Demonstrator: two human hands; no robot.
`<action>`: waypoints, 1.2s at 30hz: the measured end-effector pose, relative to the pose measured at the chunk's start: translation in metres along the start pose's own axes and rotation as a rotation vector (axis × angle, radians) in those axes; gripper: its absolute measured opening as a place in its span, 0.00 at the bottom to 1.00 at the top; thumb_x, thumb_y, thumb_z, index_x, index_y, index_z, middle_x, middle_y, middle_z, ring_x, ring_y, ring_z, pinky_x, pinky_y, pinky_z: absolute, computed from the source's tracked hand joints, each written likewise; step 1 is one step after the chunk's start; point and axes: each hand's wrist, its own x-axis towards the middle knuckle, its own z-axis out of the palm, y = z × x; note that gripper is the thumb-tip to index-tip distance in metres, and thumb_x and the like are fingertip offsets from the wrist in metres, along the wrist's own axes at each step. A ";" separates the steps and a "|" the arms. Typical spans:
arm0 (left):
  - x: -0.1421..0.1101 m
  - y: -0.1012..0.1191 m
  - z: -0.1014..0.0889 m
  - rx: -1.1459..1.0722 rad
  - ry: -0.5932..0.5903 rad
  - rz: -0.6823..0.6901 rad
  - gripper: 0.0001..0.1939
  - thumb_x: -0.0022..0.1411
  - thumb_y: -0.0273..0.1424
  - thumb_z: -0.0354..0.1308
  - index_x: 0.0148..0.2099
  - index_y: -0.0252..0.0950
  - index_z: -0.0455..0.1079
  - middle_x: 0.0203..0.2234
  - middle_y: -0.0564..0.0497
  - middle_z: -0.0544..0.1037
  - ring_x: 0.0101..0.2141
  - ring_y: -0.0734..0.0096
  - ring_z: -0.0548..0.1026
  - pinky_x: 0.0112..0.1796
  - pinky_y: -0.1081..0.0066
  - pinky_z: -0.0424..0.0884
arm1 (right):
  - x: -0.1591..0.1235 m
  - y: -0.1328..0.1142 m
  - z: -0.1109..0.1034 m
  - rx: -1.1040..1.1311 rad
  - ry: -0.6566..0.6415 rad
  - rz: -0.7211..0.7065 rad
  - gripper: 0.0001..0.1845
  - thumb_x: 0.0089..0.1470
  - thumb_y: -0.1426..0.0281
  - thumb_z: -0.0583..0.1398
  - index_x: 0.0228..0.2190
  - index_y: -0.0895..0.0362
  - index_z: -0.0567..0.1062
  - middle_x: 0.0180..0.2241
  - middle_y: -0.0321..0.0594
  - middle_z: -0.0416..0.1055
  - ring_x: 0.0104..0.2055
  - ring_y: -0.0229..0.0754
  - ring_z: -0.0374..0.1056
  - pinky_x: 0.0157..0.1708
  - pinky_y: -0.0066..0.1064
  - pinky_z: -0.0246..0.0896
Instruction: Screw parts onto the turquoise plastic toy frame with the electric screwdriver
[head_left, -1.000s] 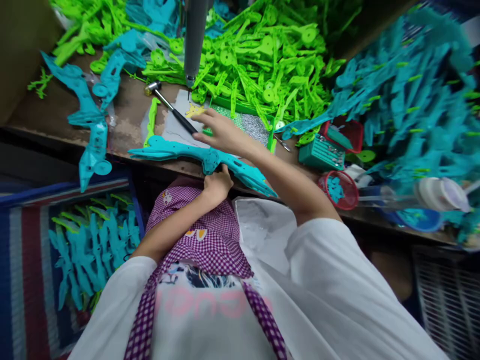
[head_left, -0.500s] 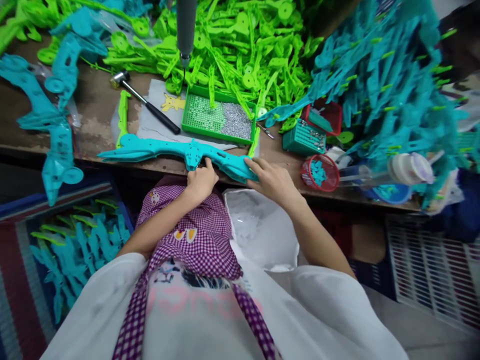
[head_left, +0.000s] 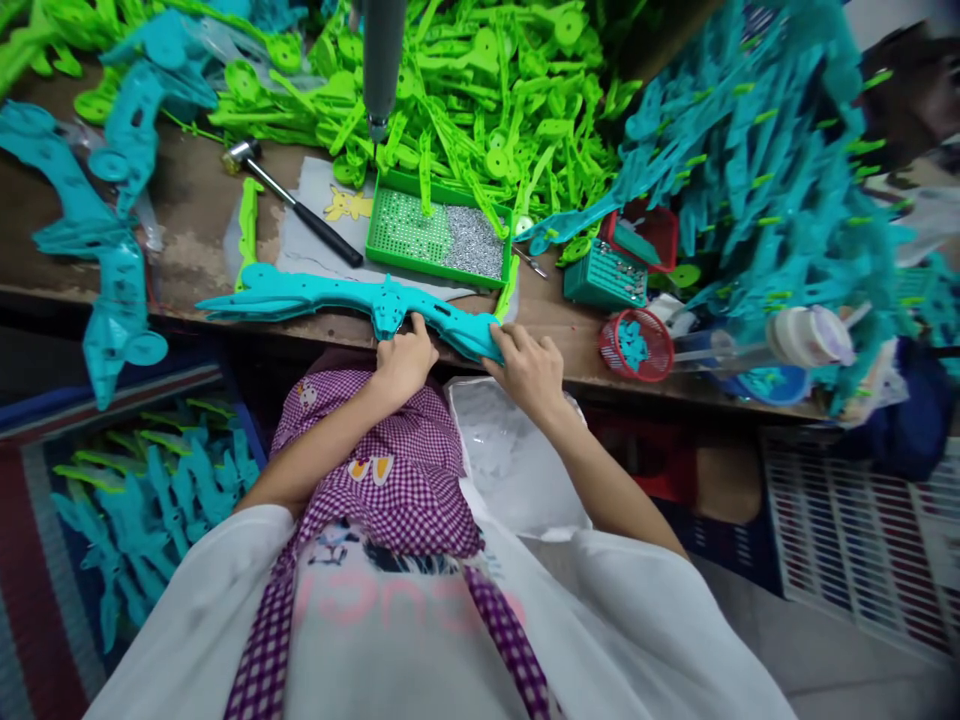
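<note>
A long turquoise bow-shaped plastic part [head_left: 330, 294] lies lengthwise along the front edge of the workbench, with a raised, sculpted piece at its middle. My left hand [head_left: 406, 360] is closed at that middle piece, its index finger pressed against the part and the other fingers curled under. My right hand [head_left: 529, 372] grips the part's right end, fingers bent over the top; its thumb is hidden. Just behind the part sits a green tray [head_left: 431, 268] of small silvery screws, one side a perforated plate. An electric screwdriver [head_left: 381, 75] hangs bit-down above the tray's left corner.
A hammer [head_left: 319, 226] rests left of the tray. Lime-green plastic parts [head_left: 480, 100] are heaped behind. Turquoise parts are piled right [head_left: 750, 170] and left [head_left: 120, 290]. Small baskets, one red [head_left: 652, 362], stand on the right. A crate of parts [head_left: 165, 490] is below left.
My right hand has shifted slightly left and its fingers have bent over the part's end. My left hand stays at the middle. The hanging screwdriver has swung slightly right.
</note>
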 end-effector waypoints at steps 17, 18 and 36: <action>0.002 -0.025 -0.008 0.003 -0.058 0.173 0.30 0.73 0.35 0.38 0.71 0.24 0.43 0.43 0.30 0.80 0.46 0.44 0.79 0.45 0.52 0.71 | -0.014 -0.014 0.029 0.140 0.095 0.053 0.27 0.65 0.62 0.47 0.64 0.48 0.62 0.63 0.47 0.64 0.46 0.50 0.69 0.44 0.44 0.70; 0.001 -0.027 -0.009 0.007 -0.070 0.189 0.30 0.73 0.35 0.38 0.71 0.23 0.42 0.43 0.30 0.80 0.46 0.45 0.79 0.45 0.53 0.72 | -0.015 -0.014 0.029 0.135 0.100 0.054 0.27 0.65 0.62 0.48 0.64 0.48 0.62 0.63 0.47 0.64 0.45 0.50 0.70 0.43 0.43 0.70; 0.042 -0.147 -0.080 0.183 0.128 0.421 0.23 0.66 0.40 0.54 0.61 0.38 0.69 0.51 0.42 0.78 0.49 0.53 0.75 0.49 0.60 0.68 | -0.016 -0.016 0.035 0.076 0.097 0.122 0.26 0.66 0.64 0.46 0.61 0.49 0.66 0.62 0.51 0.65 0.45 0.51 0.71 0.40 0.41 0.62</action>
